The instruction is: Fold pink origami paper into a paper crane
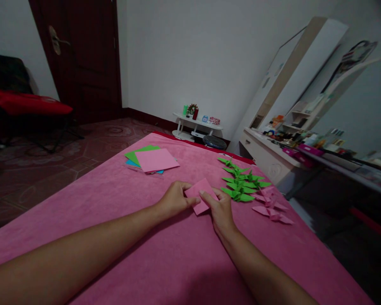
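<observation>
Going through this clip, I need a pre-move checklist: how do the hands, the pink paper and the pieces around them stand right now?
1. Left hand has hold of the pink paper square: ok, pinched at its left side.
2. Right hand has hold of it too: ok, thumb on top.
3. Layers and edges of the square lined up: cannot tell, too small in this view.
4. Loose paper sheets neatly squared up: not ok, they lie fanned at different angles.
5. Pink paper cranes apart from the right hand: ok, to its right.
6. Green paper cranes not touching the right hand: cannot tell, the nearest wing tip lies very close.
</observation>
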Tool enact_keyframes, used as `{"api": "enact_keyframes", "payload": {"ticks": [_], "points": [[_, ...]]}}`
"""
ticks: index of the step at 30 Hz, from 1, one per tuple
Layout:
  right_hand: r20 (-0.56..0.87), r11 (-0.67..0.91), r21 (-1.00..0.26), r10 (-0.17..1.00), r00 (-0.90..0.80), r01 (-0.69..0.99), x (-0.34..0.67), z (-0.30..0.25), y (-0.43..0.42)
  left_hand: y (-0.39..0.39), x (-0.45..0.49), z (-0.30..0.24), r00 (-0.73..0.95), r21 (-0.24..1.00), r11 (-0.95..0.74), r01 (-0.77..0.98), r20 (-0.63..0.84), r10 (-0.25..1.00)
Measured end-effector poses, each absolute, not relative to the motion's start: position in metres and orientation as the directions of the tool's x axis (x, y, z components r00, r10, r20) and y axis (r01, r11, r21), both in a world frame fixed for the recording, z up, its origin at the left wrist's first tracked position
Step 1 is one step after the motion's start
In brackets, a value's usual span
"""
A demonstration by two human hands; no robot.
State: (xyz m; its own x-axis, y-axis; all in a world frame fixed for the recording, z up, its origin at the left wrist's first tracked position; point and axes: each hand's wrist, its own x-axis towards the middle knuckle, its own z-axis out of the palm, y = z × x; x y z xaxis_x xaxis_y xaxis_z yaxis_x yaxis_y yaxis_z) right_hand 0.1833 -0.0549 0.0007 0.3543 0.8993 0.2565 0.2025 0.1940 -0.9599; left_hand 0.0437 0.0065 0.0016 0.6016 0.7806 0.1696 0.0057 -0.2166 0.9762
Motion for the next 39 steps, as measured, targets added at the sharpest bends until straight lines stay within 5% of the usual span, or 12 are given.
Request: {"api": "enact_keyframes", "payload": {"ticks": [5,13,24,29,39], "points": [[0.26,0.198,-0.958,0.901,0.346,0.205,0.184,-0.001,-0.055,0.007,0.042,0.002,0.638,0.942,-0.334,0.027,0.24,0.731],[0.234,0.195,-0.97,0.917,0.324,0.148,0.182,-0.001,-0.055,0.004,0.039,0.005,0.631,0.976,-0.216,-0.04,0.193,0.752],[0.181,0.248,-0.964,0.875,0.45,-0.094,0.178,-0.007,-0.052,0.001,0.049,0.001,0.589,0.942,0.176,-0.286,0.028,0.808],[0.028,0.085,-0.987,0.929,0.37,-0.139,0.19,-0.001,-0.046,0.017,0.041,0.003,0.442,0.928,0.198,-0.315,-0.041,0.896],[-0.061,-0.04,-0.997,0.94,0.335,-0.07,0.209,0.011,-0.042,0.029,0.032,0.013,0.579,0.948,0.259,-0.184,-0.108,0.808]]}}
